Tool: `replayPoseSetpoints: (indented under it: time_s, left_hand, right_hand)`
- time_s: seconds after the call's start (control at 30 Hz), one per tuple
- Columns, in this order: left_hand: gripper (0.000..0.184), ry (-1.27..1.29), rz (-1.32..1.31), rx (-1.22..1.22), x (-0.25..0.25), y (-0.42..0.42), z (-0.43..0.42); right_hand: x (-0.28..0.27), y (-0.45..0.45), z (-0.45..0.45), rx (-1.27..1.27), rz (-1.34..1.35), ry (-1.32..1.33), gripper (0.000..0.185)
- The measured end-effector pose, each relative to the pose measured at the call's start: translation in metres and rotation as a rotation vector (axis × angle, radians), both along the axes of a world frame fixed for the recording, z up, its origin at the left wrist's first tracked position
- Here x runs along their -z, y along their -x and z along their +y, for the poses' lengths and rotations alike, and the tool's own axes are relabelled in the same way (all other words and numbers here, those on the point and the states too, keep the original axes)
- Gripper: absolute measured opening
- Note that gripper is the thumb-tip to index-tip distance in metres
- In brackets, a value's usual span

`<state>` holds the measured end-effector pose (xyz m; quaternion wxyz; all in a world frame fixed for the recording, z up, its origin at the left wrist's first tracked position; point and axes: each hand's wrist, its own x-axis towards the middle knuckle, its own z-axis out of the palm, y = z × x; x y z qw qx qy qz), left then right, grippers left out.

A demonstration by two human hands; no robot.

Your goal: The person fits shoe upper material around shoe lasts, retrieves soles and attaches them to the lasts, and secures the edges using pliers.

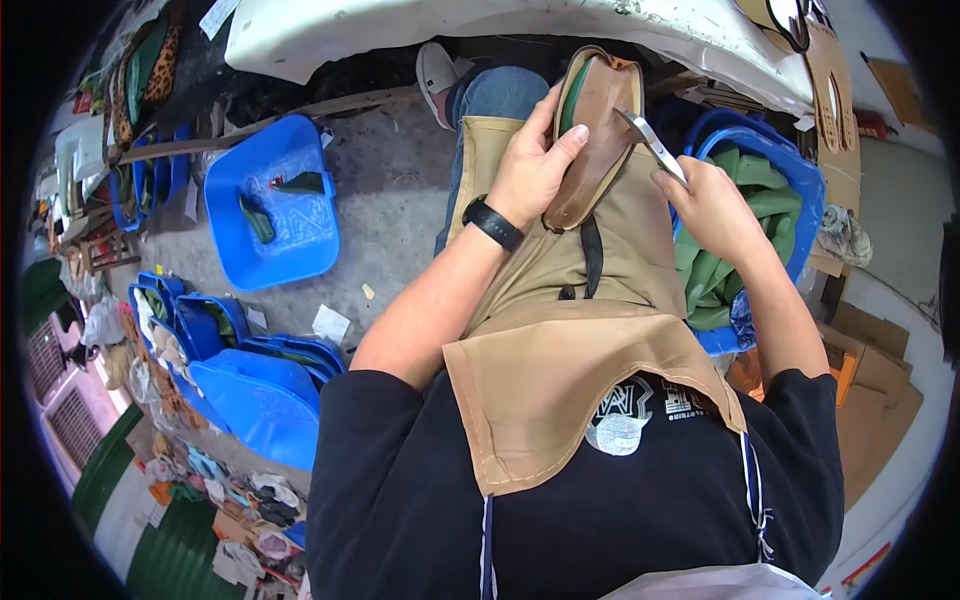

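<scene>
Above my lap, my left hand [535, 170] is closed around the side of a shoe [597, 140], its brown underside turned up. A strip of green shows along the shoe's inner left edge. My right hand [715, 205] grips a slim silver hand tool [655, 145]; its dark tip meets the right part of the brown underside. Which kind of tool it is cannot be made out. A tan apron [590, 355] covers my lap and chest, directly below the shoe.
A blue tub [800, 180] of green shoe pieces [745, 235] stands by my right arm. On the floor to the left, another blue bin [225, 215] holds two green pieces. More blue bins [255, 390] lie lower left. A white-covered bench [500, 18] runs across the front.
</scene>
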<state>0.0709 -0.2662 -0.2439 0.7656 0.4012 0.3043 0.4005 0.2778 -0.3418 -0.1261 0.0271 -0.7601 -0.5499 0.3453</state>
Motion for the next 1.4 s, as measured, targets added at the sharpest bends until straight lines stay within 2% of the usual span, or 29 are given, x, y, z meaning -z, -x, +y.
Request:
replayPoseSetpoints:
  time_s: [0.13, 0.3, 0.63, 0.83, 0.97, 1.13, 1.33, 1.4]
  left_hand:
    - [0.062, -0.178, 0.234, -0.074, 0.006, -0.002, -0.001]
    - [0.056, -0.247, 0.285, -0.173, 0.002, -0.009, -0.008]
    - [0.053, -0.352, 0.398, -0.207, 0.006, -0.011, -0.010]
    - [0.055, -0.374, 0.383, -0.216, 0.010, -0.010, -0.009]
    - [0.045, -0.381, 0.383, -0.273, 0.012, -0.015, -0.011]
    - [0.034, -0.488, 0.489, -0.391, -0.003, -0.023, -0.020]
    - [0.036, -0.630, 0.570, -0.267, 0.011, -0.018, -0.014]
    - [0.041, -0.754, 0.597, -0.271, 0.014, -0.017, -0.008]
  right_hand:
    - [-0.003, -0.002, 0.005, -0.023, -0.033, 0.000, 0.032]
    - [-0.012, -0.003, 0.019, -0.131, 0.092, 0.037, 0.029]
    - [-0.022, 0.012, 0.039, -0.289, 0.004, 0.067, 0.028]
    - [-0.013, 0.012, 0.034, -0.240, 0.033, 0.020, 0.028]
    - [-0.008, 0.003, 0.030, -0.291, 0.070, -0.089, 0.027]
    - [-0.008, -0.007, 0.031, -0.260, 0.017, -0.027, 0.027]
    - [-0.017, -0.005, 0.035, -0.234, 0.006, 0.055, 0.027]
    - [-0.022, -0.013, 0.032, -0.266, -0.001, 0.062, 0.028]
